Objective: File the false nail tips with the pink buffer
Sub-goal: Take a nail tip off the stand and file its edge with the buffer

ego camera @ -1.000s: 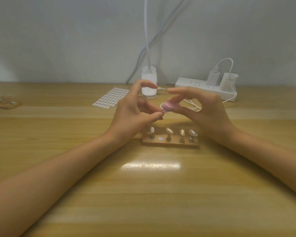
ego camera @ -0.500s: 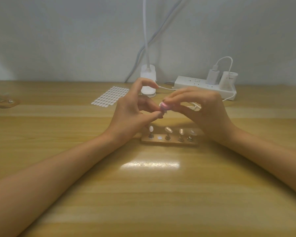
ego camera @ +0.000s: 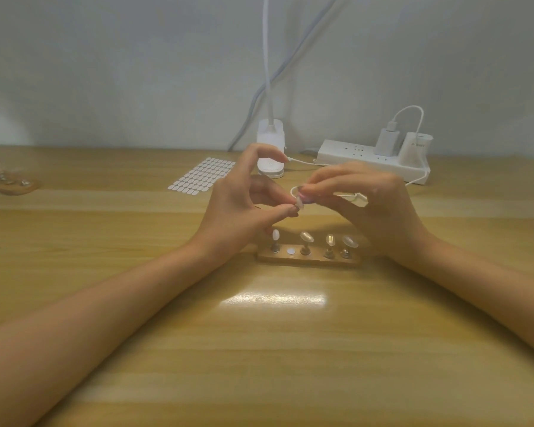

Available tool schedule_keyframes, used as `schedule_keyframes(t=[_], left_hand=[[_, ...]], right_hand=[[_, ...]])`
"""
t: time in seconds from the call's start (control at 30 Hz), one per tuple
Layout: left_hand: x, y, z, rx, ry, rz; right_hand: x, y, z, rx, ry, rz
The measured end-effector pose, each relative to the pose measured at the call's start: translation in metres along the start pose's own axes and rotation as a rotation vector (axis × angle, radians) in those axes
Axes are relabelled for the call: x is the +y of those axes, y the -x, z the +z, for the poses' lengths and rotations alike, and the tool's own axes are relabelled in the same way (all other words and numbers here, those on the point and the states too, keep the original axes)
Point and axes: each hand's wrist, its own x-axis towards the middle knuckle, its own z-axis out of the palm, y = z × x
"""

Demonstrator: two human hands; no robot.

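Note:
My left hand [ego camera: 241, 208] pinches a small pale false nail tip [ego camera: 299, 204] between thumb and fingers, held above the table. My right hand [ego camera: 373, 208] grips the pink buffer [ego camera: 306, 197] at its fingertips; only a sliver of pink shows, pressed against the tip. Below both hands a wooden holder [ego camera: 309, 259] carries several nail tips on metal posts, among them a white one [ego camera: 275, 234] at the left, and one bare round spot beside it.
A sheet of adhesive tabs [ego camera: 202, 175] lies behind my left hand. A lamp base [ego camera: 270, 155] and a power strip [ego camera: 372, 158] with chargers and a white cable sit by the wall. Another wooden holder [ego camera: 3, 181] rests at the far left.
My right hand's fingers have curled down and closed in over the buffer, so less pink shows. My left hand has held the tip nearly still.

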Motion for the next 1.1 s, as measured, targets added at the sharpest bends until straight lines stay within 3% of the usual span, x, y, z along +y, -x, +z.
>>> schedule_keyframes(t=[0.13,0.47,0.6,0.93,1.1], left_hand=[[0.0,-0.001,0.001,0.004,0.013,-0.009],[-0.001,-0.001,0.001,0.01,-0.041,0.039],[-0.001,-0.001,0.001,0.018,-0.031,0.016],[-0.001,0.0,0.001,0.018,-0.031,0.042],[-0.002,0.001,0.001,0.008,0.046,-0.003]], right_hand=[[-0.002,-0.001,-0.004,0.081,-0.058,0.074],[-0.012,-0.002,0.003,-0.039,0.004,-0.09],[-0.007,-0.003,0.001,0.019,-0.005,-0.011],[-0.012,-0.002,0.004,-0.039,0.017,-0.084],[-0.005,-0.002,0.0,0.01,0.009,-0.003]])
